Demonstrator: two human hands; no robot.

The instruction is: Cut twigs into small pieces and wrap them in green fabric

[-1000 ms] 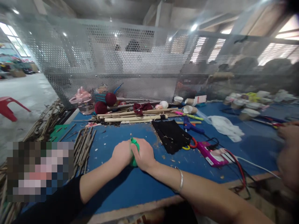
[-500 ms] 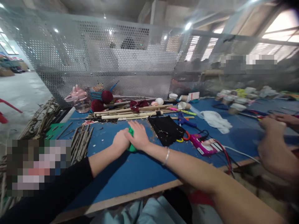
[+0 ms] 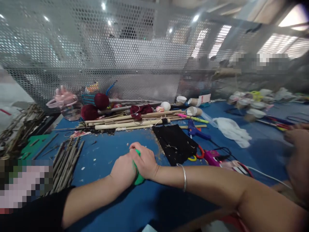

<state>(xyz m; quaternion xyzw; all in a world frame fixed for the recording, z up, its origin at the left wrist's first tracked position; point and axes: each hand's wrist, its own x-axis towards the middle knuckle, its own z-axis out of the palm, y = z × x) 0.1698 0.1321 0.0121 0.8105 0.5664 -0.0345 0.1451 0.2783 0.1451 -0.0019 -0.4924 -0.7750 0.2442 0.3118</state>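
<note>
Flat blue tabletop [image 3: 98,145], to your left: thin grey-brown wooden sticks [image 3: 69,163], side by side
Grey perforated screen [image 3: 142,58], ahead of you: two round dark-red balls [image 3: 101,101] below it
Your right: flat black cloth [image 3: 175,141] near a blue plastic glue gun [image 3: 192,129]

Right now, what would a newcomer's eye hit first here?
The bright green piece held between left grip and right grip, over the blue tabletop. Then the two dark red balls at back left, before the perforated screen, and the magenta device, right of the black cloth.
</note>
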